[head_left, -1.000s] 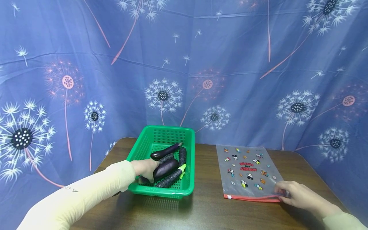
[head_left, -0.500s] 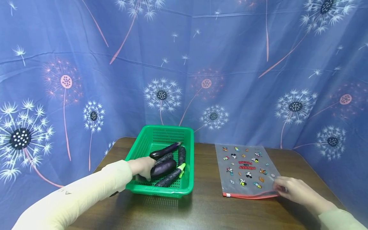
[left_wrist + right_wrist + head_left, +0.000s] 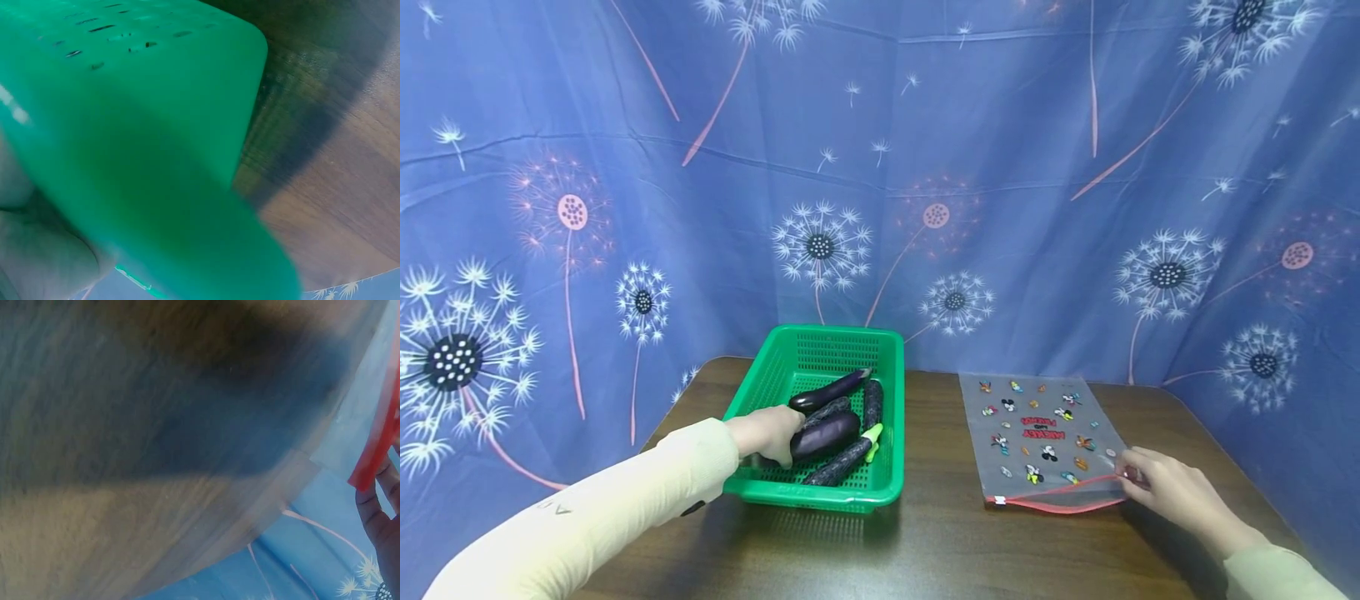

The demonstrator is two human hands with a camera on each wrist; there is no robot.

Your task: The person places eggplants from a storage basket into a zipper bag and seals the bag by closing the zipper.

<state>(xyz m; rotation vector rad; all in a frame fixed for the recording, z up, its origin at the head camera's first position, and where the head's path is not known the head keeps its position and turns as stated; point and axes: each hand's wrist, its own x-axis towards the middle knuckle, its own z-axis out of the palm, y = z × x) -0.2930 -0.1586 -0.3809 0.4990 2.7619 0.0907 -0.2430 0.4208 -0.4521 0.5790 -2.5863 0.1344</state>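
Translucent plastic zip bag [image 3: 1037,421], printed with cartoon figures and edged in red, lies on the right of the brown wooden table [image 3: 925,542]. Its mouth has just changed: half a second ago the two red zipper strips [image 3: 1060,510] ran together as one line, and now the upper one lifts away, leaving a thin gap. By judgement, the bag's inside can be reached now, though the opening looks narrow.

Left of it stands the green perforated plastic basket [image 3: 891,492], in the same place as before. The person's right hand [image 3: 1167,485] pinches the right end of the bag's red edge, fingers bent close on the plastic. The left hand [image 3: 767,432] reaches over the basket's left rim, thumb and fingers bent round the near end of a fat, glossy purple eggplant [image 3: 827,435]; how firmly cannot be told, since the left wrist view shows mostly basket wall. That eggplant lies within the basket, just in front of a slim dark purple eggplant [image 3: 827,393] and among bumpy, dark green, cucumber-shaped vegetables [image 3: 837,468]. Smallest, the white zipper slider [image 3: 1000,500] sits at the bag's left corner.
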